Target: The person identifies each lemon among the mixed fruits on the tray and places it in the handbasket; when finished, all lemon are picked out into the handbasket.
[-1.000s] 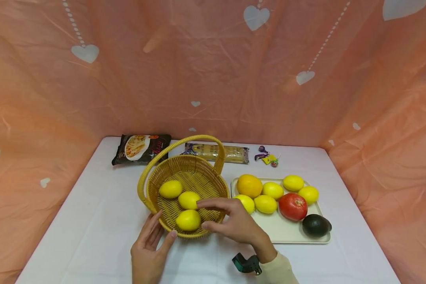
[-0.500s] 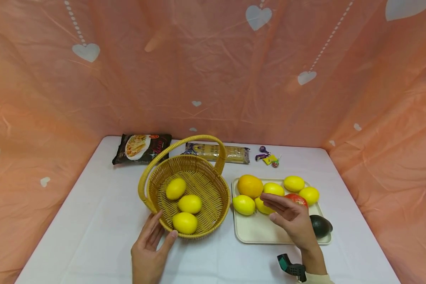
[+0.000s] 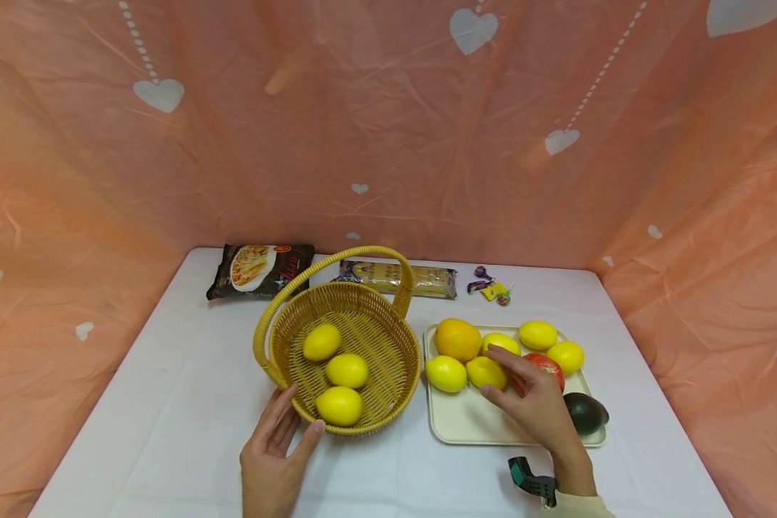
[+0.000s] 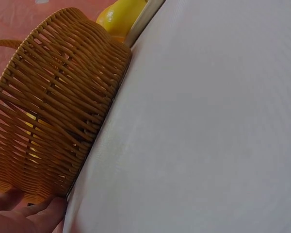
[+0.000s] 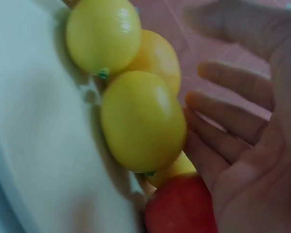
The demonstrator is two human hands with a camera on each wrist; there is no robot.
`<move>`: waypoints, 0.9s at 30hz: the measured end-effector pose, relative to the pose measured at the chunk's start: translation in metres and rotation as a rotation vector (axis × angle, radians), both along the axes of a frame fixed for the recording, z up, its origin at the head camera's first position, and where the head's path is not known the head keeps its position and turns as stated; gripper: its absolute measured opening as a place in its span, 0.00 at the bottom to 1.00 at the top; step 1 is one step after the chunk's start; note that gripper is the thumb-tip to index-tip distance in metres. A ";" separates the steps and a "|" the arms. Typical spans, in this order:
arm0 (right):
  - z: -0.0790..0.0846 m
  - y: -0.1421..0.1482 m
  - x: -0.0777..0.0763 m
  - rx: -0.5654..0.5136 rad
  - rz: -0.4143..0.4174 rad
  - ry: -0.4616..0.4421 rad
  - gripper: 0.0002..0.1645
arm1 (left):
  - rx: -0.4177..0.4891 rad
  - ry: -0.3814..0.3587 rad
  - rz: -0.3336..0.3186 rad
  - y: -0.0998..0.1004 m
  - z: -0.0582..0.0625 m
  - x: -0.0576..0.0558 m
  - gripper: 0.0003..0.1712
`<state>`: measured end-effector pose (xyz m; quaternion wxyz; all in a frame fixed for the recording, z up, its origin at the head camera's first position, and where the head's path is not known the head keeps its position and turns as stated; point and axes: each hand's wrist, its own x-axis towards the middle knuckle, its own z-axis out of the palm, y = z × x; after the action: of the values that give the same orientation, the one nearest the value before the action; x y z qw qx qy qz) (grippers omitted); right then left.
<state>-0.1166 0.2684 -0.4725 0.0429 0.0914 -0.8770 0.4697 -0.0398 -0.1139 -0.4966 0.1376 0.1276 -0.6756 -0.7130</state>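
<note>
The left hand [image 3: 272, 453] holds the near left side of a yellow wicker basket [image 3: 404, 381], its thumb at the front rim. In the left wrist view its fingers [image 4: 43, 213] lie against the basket's lower woven wall [image 4: 63, 97]. Three lemons, among them a middle lemon [image 3: 347, 370], lie in the basket. The right hand [image 3: 534, 406] hovers over the cream tray [image 3: 456, 424] with thumb and fingers apart. In the right wrist view its fingertips are right beside a lemon [image 5: 143, 121], with nothing gripped. The hand partly hides a red fruit [image 3: 547, 365].
An orange [image 3: 457, 339], several more lemons and a dark avocado [image 3: 585, 414] share the tray. Behind the basket lie a black food bag [image 3: 259, 270] and a pack of noodles [image 3: 434, 282]. Wrapped candies [image 3: 492, 290] lie at the back right. A pink curtain [image 3: 388, 129] encloses the table.
The right hand has moved right, from the basket to over the tray, and lowered its fingers toward a lemon. The lemons in the basket have shifted slightly. The left hand stays at the basket.
</note>
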 end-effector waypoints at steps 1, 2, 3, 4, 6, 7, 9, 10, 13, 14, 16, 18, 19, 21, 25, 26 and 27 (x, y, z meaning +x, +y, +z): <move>0.001 -0.003 0.000 0.059 -0.011 -0.011 0.33 | -0.002 0.000 0.000 0.000 0.000 0.000 0.38; 0.002 -0.005 0.000 0.115 -0.022 -0.018 0.33 | -0.002 -0.001 0.000 0.000 0.000 0.000 0.38; 0.004 -0.007 0.001 0.162 -0.030 -0.019 0.32 | -0.003 -0.001 0.000 0.000 0.001 0.000 0.38; 0.006 -0.009 0.002 0.203 -0.036 -0.018 0.31 | -0.004 -0.001 0.000 0.000 0.001 0.001 0.38; 0.009 -0.011 0.004 0.249 -0.035 -0.013 0.30 | -0.005 -0.004 0.003 0.000 0.001 0.001 0.38; 0.010 -0.011 0.005 0.262 -0.033 -0.008 0.29 | -0.005 -0.006 0.003 0.000 0.001 0.001 0.38; 0.012 -0.012 0.007 0.276 -0.031 -0.005 0.28 | -0.004 -0.007 0.003 0.000 0.002 0.001 0.38; 0.012 -0.013 0.008 0.283 -0.029 -0.009 0.27 | -0.004 -0.008 0.002 0.000 0.002 0.001 0.38; 0.011 -0.013 0.013 0.302 -0.029 -0.038 0.28 | -0.006 -0.006 -0.003 0.000 0.002 0.001 0.38; 0.011 -0.013 0.016 0.305 -0.030 -0.048 0.28 | -0.006 -0.005 -0.004 0.000 0.002 0.001 0.38; 0.011 -0.011 0.021 0.306 -0.024 -0.059 0.29 | -0.008 -0.006 -0.006 0.001 0.001 0.001 0.38; 0.010 -0.008 0.027 0.304 -0.026 -0.056 0.31 | -0.007 -0.009 -0.006 0.001 0.001 0.001 0.38; 0.009 -0.006 0.030 0.305 -0.032 -0.049 0.31 | -0.007 -0.011 -0.007 0.001 0.001 0.001 0.38; 0.006 -0.002 0.034 0.311 -0.053 -0.039 0.33 | -0.004 -0.013 -0.007 0.000 0.001 0.001 0.38; 0.000 0.005 0.039 0.244 -0.097 -0.048 0.34 | -0.004 -0.008 -0.009 0.000 0.000 0.000 0.38; -0.001 0.006 0.039 0.213 -0.102 -0.054 0.34 | -0.007 -0.006 -0.008 0.000 0.000 0.000 0.38; -0.001 0.006 0.039 0.184 -0.105 -0.060 0.33 | -0.009 -0.003 -0.008 -0.001 0.000 0.000 0.38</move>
<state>-0.0772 0.2744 -0.4737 0.0325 0.0349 -0.9208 0.3871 -0.0399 -0.1146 -0.4969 0.1342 0.1252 -0.6794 -0.7104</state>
